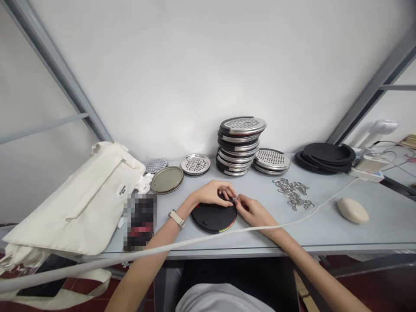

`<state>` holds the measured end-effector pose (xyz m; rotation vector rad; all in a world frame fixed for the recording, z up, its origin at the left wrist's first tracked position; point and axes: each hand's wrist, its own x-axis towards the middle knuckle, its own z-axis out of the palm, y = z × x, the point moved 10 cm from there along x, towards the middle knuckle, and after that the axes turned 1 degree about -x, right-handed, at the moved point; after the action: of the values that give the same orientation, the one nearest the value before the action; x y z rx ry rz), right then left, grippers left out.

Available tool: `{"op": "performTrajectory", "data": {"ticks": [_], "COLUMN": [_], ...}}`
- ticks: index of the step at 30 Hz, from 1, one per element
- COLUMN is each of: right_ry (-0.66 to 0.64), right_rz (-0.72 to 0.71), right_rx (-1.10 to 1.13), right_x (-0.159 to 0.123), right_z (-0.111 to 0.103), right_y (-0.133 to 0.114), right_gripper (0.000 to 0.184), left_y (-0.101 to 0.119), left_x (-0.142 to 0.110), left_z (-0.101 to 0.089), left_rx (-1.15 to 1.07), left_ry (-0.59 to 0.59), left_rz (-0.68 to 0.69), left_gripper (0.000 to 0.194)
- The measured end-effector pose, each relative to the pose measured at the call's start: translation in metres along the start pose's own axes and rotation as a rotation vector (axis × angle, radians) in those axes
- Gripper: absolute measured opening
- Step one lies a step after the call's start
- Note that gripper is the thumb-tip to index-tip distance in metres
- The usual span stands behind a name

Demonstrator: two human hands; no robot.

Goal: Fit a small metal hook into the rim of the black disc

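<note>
A black round disc [212, 216] with a coloured rim lies flat on the grey table [325, 225] in front of me. My left hand [214, 193] rests curled over its far edge, fingers pressed on it. My right hand [251, 210] pinches a small metal piece at the disc's upper right edge, touching the left fingertips. A watch sits on my left wrist.
Stacks of perforated metal discs [242, 145] stand behind, more discs [195, 164] to the left. A pile of metal clips [292, 193], black rings [326, 156], an oval beige object [352, 210], a white bag [81, 199] and a white cable [182, 247] surround the work spot.
</note>
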<state>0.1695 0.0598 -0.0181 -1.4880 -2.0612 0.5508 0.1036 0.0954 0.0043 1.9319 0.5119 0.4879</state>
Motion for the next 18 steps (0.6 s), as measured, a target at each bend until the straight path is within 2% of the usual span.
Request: {"op": "performTrajectory", "data": {"ticks": [10,18], "right_ry": [0.036,0.044], "right_rz": [-0.013,-0.029], "right_rx": [-0.175,-0.332], "right_x": [-0.0007,-0.0011], "right_z": [0.0026,0.0016], "right_y": [-0.0002,-0.0037], "right_gripper": [0.022,0.026], "left_y": [-0.0051,-0.0036], "left_x": [-0.0003,-0.0003], "left_z": [-0.0004,-0.002], "left_rx": [-0.02,-0.016], "left_ry": [-0.005,0.003], "left_rz": [-0.012,0.002], "left_gripper": [0.036,0.034]}}
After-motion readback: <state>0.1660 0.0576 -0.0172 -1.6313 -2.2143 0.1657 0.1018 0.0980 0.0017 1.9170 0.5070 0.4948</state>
